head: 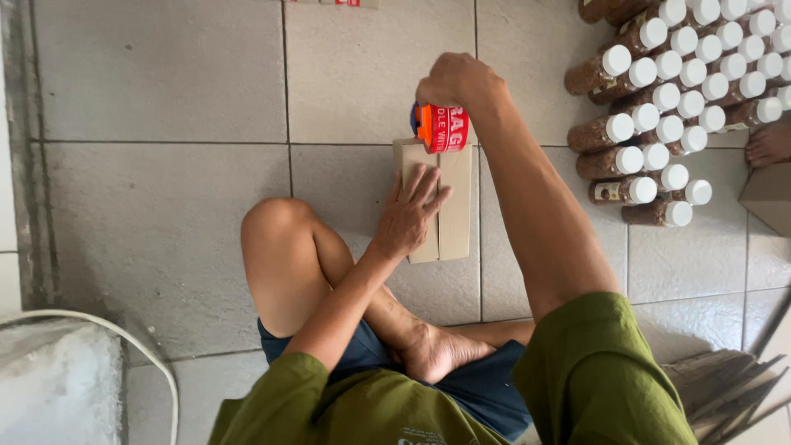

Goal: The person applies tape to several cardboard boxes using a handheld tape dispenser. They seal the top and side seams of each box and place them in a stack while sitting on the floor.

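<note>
Two hands work on a small cardboard box (pixel 445 202) lying on the tiled floor (pixel 165 189). The left hand (pixel 409 216) presses flat on its top, fingers spread; the right hand (pixel 457 82) is clamped on a red tape dispenser (pixel 441 126) at the box's far end. White-capped bottles (pixel 659 107) lie nearby.

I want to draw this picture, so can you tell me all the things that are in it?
Cardboard box: one, tan, on the floor tiles in front of the person.
Tape dispenser: one, red and orange with a blue part, at the box's far end.
Bottles: many, brown with white caps, lying in rows at top right.
Second cardboard box: one, tan, partly seen at the right edge.
Another person's foot: one, at the right edge.
Flat cardboard pieces: a stack, brownish grey, bottom right.
Floor: grey tiles.
Left hand: flat on the box.
Right hand: gripping the tape dispenser.
</note>
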